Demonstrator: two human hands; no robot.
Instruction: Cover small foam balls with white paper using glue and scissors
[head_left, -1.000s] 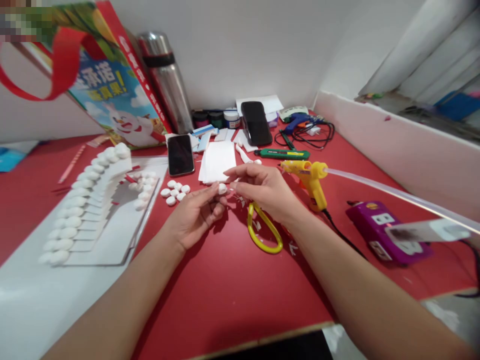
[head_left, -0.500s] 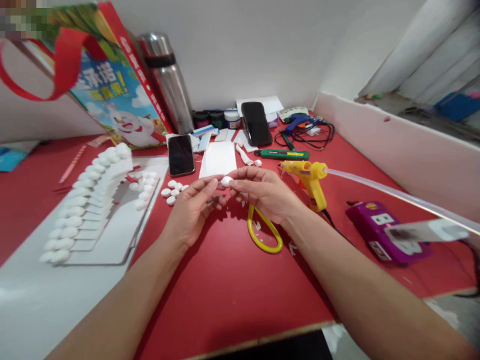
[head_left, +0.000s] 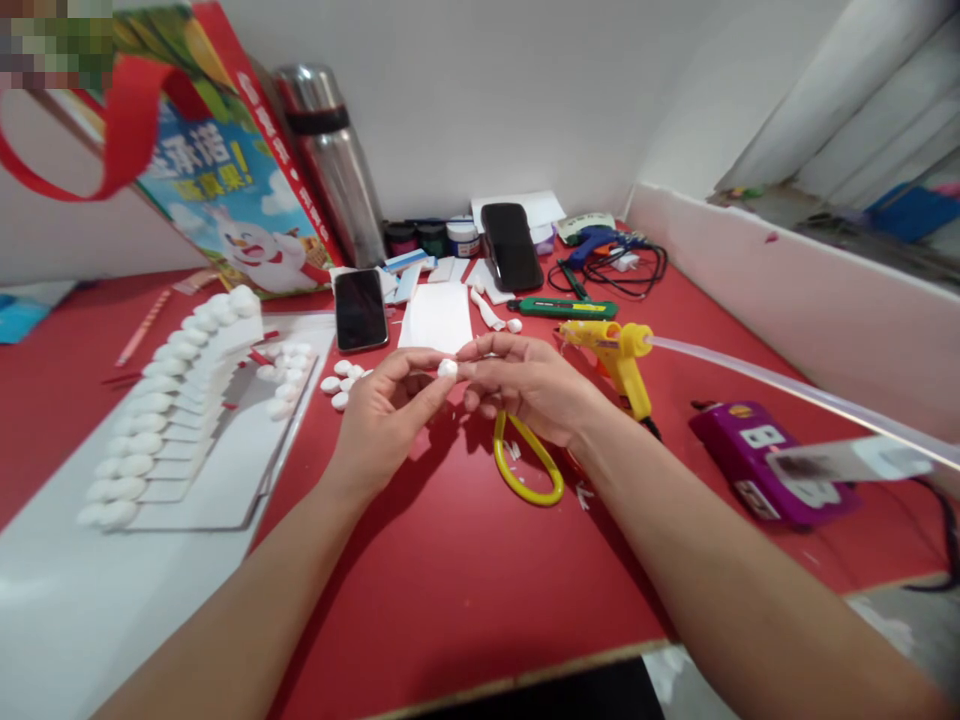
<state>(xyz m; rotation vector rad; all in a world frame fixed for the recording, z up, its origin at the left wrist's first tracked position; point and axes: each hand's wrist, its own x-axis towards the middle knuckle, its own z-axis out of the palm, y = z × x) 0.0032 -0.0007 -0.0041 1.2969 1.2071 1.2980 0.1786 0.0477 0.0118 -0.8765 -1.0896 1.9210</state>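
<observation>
A small white lump of what looks like modelling clay (head_left: 448,369) is pinched between the fingertips of both hands above the red table. My left hand (head_left: 386,415) presses it with thumb and forefinger from the left. From the right, my right hand (head_left: 529,385) grips it the same way, its lower fingers curled. Several flattened white clay pieces (head_left: 340,385) lie just left of my left hand. Beneath my right hand sits a yellow loop handle (head_left: 529,470), partly covered. To the left, a white stepped staircase model (head_left: 187,470) bears rows of white clay ovals.
Right of my hands stand a yellow glue gun (head_left: 611,350) with a long clear stick and a purple box (head_left: 765,460). Behind are a green cutter (head_left: 566,307), two phones (head_left: 361,310), white paper (head_left: 435,320), a steel flask (head_left: 334,165) and a colourful bag (head_left: 247,200).
The white lump has turned and shifted slightly left and down between my fingertips. My left thumb has moved, now lying against the lump from below. The other things stay put.
</observation>
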